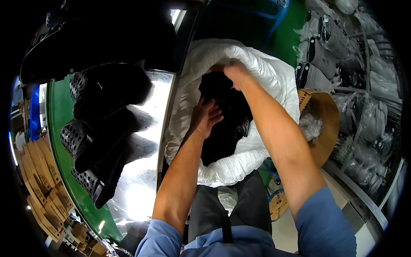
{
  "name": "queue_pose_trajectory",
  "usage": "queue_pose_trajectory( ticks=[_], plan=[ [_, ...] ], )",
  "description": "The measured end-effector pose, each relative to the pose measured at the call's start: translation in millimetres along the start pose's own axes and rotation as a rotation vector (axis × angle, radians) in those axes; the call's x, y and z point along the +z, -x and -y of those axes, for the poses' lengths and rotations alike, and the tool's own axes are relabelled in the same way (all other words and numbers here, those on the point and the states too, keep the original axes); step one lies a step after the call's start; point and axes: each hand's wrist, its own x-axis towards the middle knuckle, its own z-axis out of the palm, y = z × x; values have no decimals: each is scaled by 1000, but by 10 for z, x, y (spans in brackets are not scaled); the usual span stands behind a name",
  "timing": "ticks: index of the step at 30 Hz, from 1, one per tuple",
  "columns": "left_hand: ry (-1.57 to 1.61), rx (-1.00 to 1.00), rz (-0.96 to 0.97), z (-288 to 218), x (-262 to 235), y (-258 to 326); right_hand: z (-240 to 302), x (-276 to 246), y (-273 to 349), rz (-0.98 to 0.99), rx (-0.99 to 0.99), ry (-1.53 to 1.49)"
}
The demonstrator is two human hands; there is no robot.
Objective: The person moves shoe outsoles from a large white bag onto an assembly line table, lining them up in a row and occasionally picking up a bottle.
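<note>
A large white woven sack (274, 77) stands open in front of me, its rim rolled outward. Both my hands are inside its mouth. My left hand (206, 116) is at the left side, fingers apart, with nothing visible in it. At the far side, my right hand (234, 75) is bent down next to the inner wall. Its fingers are blurred and partly hidden, so I cannot tell whether they hold anything. Very dark items fill the sack; one piece, a black clog by its look (244, 127), shows a glint at the right.
On the shiny metal table (143, 171) at the left lie several black perforated clogs (87, 145). A dark panel (171, 60) stands beyond them. To the right are an open cardboard box (327, 128) and racks of plastic-wrapped footwear (319, 55). Stacked cardboard (40, 171) is at far left.
</note>
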Motion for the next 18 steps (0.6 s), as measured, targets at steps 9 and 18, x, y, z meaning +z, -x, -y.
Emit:
queue_pose_trajectory(
  ticks=[9, 18],
  plan=[
    [88, -45, -74, -37, -63, 39, -1346, 52, 570, 240, -267, -660],
    [-68, -122, -43, -212, -196, -60, -1236, -77, 619, 415, -265, -561]
  ],
)
